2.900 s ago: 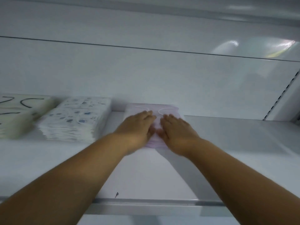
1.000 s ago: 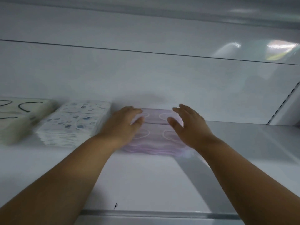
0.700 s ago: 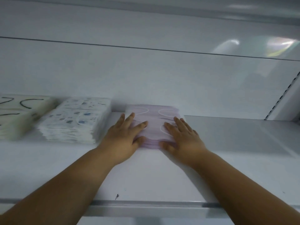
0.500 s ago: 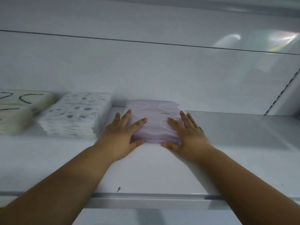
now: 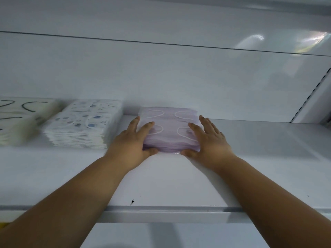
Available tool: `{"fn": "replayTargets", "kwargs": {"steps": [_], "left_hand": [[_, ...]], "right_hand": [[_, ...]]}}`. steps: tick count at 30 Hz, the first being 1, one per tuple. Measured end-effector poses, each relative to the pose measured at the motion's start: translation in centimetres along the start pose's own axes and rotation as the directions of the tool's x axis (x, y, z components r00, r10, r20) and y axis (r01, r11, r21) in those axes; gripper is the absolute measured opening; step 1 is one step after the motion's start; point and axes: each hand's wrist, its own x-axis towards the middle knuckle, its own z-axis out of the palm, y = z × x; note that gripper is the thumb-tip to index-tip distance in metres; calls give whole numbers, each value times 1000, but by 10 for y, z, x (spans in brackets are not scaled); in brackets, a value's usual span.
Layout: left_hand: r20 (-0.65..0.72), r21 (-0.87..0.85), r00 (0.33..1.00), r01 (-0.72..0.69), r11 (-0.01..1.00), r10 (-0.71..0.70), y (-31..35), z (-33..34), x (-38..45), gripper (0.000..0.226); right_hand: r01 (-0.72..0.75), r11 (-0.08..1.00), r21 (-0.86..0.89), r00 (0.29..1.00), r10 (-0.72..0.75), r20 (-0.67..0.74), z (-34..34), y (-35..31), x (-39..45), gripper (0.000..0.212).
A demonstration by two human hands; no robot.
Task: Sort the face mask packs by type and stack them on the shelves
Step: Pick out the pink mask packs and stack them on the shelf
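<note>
We're looking up and fwd at a white metal shelf point(image 5: 161, 185), glossy, w/ a rounded front lip running across the lower part of the view and one small dark mark near that lip, roughly centre. Behind it a white back panel point(image 5: 161, 77) rises, crossed by a thin dark horizontal seam, w/ window-like glare at upper right. At far right a slotted upright point(image 5: 309, 97) angles up the corner. On the shelf, pushed close to the back panel, sits the lilac mask pack stack point(image 5: 170, 129), about centre, white ear-loop shapes showing through the top pack. Our left hand point(image 5: 132, 142) rests against its left side, fingers straight and laid on the top edge, thumb along the front edge; our right hand point(image 5: 209, 138) mirrors it on the right side, fingers straight, thumb at the front corner. So both hands are flat and pressing, not curled round anything. Just left of the lilac stack, apart from it, is a white stack w/ blue-grey spots point(image 5: 82, 127); further left, blurred, a cream stack w/ black loops point(image 5: 19, 119), cut off by the frame edge.
</note>
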Motion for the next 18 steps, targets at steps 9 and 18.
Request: {"fn": "replayTargets", "kwargs": {"steps": [9, 18], "left_hand": [[-58, 44, 998, 2, 999, 0, 3, -2, -4, 95], [139, -809, 930, 305, 503, -342, 7, -1, 5, 67]], "right_hand": [[-10, 999, 42, 998, 13, -65, 2, -1, -10, 95], [-393, 482, 783, 871, 467, 150, -5, -12, 3, 72]]}}
